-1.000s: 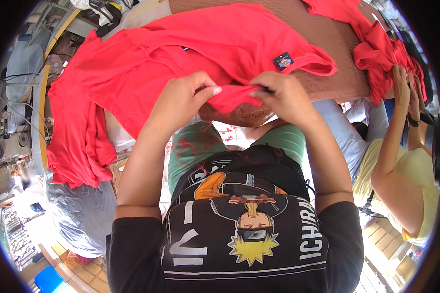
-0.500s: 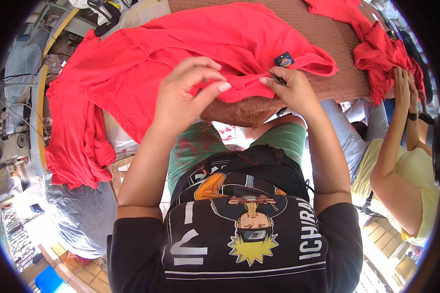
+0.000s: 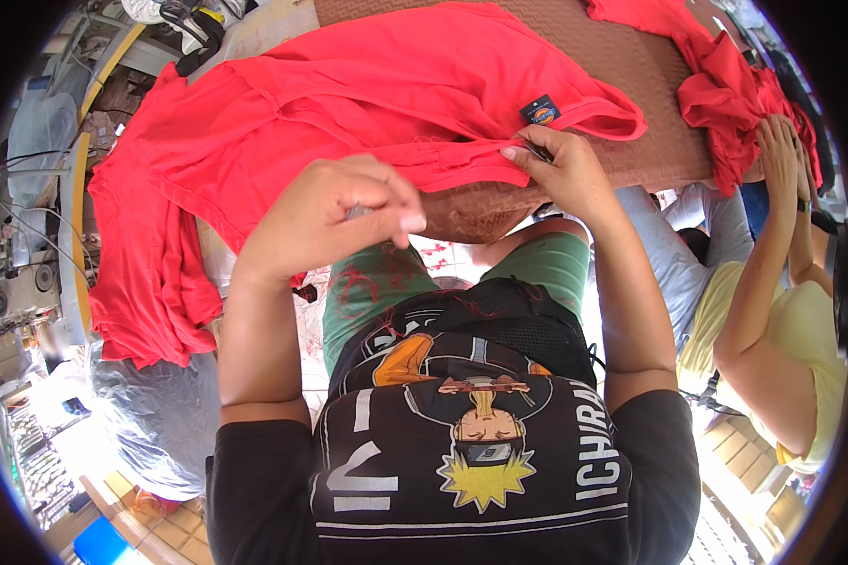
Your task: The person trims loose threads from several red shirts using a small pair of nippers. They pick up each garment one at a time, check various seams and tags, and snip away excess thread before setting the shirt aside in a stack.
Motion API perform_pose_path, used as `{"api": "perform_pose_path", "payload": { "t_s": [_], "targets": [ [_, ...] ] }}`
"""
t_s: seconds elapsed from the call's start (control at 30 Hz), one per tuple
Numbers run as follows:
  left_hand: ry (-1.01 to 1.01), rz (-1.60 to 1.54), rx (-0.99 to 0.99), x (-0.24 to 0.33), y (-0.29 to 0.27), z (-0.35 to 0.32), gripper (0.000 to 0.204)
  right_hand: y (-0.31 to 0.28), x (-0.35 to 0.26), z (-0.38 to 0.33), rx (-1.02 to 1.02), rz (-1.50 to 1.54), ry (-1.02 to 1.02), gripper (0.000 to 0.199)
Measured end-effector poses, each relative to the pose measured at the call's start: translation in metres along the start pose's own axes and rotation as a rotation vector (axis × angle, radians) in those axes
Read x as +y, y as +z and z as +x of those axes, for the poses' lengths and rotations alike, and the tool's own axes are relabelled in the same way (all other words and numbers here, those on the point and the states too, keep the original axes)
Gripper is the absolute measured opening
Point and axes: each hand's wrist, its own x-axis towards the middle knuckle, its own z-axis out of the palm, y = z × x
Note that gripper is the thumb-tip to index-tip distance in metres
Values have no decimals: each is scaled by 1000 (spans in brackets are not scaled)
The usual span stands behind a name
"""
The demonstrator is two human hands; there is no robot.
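Observation:
A red garment (image 3: 377, 89) is spread over the padded brown table, with a small black label (image 3: 540, 110) near its right end. At the garment's near edge my right hand (image 3: 567, 169) is closed, thumb and finger pinching the fabric. A small dark metal tool (image 3: 537, 150), partly hidden, sits in that same grip. My left hand (image 3: 344, 212) is away from the cloth, over my lap, with its fingers curled toward the thumb. Whatever it may be pinching is too small to make out. Loose red threads (image 3: 429, 151) lie along the garment's edge.
The brown quilted table cover (image 3: 622, 80) reaches to my knees. At the right, another person's hands (image 3: 782, 155) handle a second red garment (image 3: 725, 89). A plastic-wrapped bundle (image 3: 151, 424) stands at the left. Red threads (image 3: 377, 282) cling to my green shorts.
My left hand has moved down and left, away from the garment's edge, its fingers curling in. The right hand stays at the edge, gripping. The fabric edge now lies straighter.

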Motion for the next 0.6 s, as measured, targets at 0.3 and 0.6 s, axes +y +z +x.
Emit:
{"api": "perform_pose_path", "payload": {
  "t_s": [0.3, 0.6],
  "targets": [
    [-24, 555, 572, -33, 69, 40, 16, 2, -6, 1, -14, -3, 10, 31],
    [-336, -207, -171, 1, -4, 1, 15, -4, -5, -4, -42, 9, -9, 27]
  ]
}}
